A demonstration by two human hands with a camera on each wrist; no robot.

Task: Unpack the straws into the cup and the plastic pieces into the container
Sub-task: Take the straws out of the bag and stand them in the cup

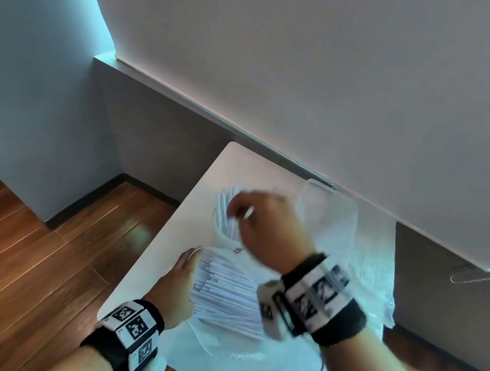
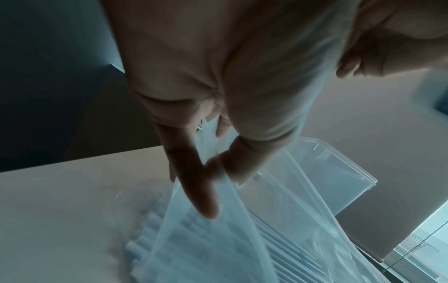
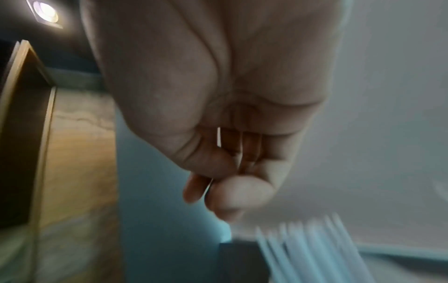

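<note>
White straws [image 1: 226, 211] stand upright in the clear cup [image 1: 230, 240]; more lie bagged [image 1: 226, 294] beside it.

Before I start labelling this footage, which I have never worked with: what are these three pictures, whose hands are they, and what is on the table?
No machine here: a person works with bare hands, wearing straps with black-and-white markers and a small camera on each wrist. The wide picture comes from a camera on the person's head, looking down. The other two look along each hand at its fingers.

On the white table lies a clear plastic bag with a pile of white wrapped straws. Behind it stands a clear cup already holding straws, and further back a clear plastic container.

The left hand pinches the bag's edge, which its wrist view shows between thumb and fingers. The right hand is above the cup with its fingers curled; it is blurred, and a thin white sliver shows at the fingers, probably a straw.
</note>
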